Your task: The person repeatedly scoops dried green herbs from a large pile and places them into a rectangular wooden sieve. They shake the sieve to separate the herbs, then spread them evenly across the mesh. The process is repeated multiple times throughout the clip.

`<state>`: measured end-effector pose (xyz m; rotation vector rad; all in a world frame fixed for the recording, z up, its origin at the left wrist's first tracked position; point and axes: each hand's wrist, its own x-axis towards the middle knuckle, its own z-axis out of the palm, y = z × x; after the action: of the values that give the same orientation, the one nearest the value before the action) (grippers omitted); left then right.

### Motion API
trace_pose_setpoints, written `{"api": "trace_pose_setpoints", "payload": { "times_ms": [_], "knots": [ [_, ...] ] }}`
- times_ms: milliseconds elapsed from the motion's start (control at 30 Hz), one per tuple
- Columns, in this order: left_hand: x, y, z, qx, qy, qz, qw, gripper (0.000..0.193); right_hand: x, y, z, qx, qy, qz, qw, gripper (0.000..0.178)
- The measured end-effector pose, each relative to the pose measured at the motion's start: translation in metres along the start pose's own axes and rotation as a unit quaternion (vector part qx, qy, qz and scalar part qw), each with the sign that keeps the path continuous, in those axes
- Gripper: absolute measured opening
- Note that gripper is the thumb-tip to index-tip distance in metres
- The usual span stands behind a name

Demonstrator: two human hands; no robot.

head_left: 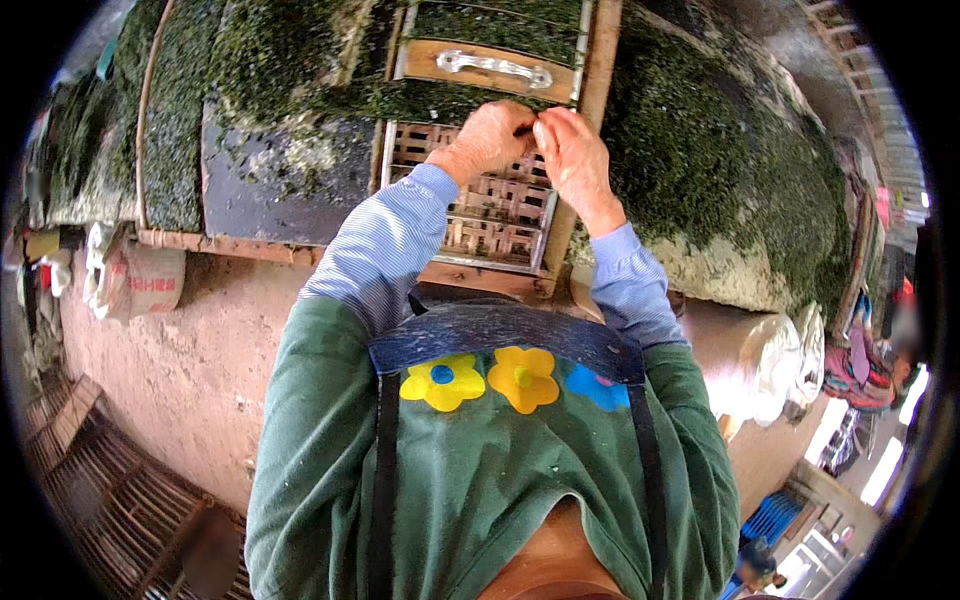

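Observation:
My left hand (pixel 490 138) and my right hand (pixel 577 160) meet fingertip to fingertip over the upper right of a framed lattice (pixel 492 222). The fingers of both are curled and pinched together; whatever they hold is hidden or too small to name. Just beyond the hands lies a wooden bar with a silvery metal handle (pixel 495 70). Dark green leafy bits (pixel 430 104) cover the strip between the bar and the lattice. Through the lattice gaps, a pale brownish surface shows.
Heaps of dark green leafy material (pixel 690 150) spread right and left of the frame. A dark flat board (pixel 270 190) lies to the left. White sacks (pixel 135 272) stand below the table's edge. Slatted bamboo racks (pixel 110 490) are at lower left; a person (pixel 757 567) is at lower right.

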<state>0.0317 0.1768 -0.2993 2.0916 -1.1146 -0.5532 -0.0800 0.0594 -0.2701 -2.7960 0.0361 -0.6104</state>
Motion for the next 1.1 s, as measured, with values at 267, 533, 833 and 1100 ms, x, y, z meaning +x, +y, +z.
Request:
{"api": "trace_pose_setpoints", "payload": {
  "times_ms": [267, 533, 833, 1100],
  "knots": [
    [-0.02, -0.055, -0.02, 0.155, 0.273, 0.027, 0.949, 0.011, 0.018, -0.027, 0.026, -0.135, -0.113, 0.042, 0.983, 0.037],
    [-0.048, -0.123, -0.159, 0.086, 0.407, -0.123, 0.901, 0.033, -0.008, -0.021, 0.073, -0.168, -0.107, 0.04, 0.979, 0.059],
    [-0.04, -0.126, -0.163, 0.106, 0.346, -0.137, 0.922, 0.027, 0.005, -0.033, 0.07, -0.162, -0.107, 0.05, 0.98, 0.074],
    [-0.037, -0.057, -0.121, -0.011, 0.206, 0.038, 0.978, 0.024, 0.001, -0.035, 0.071, -0.179, -0.118, 0.053, 0.975, 0.072]
  ]
}}
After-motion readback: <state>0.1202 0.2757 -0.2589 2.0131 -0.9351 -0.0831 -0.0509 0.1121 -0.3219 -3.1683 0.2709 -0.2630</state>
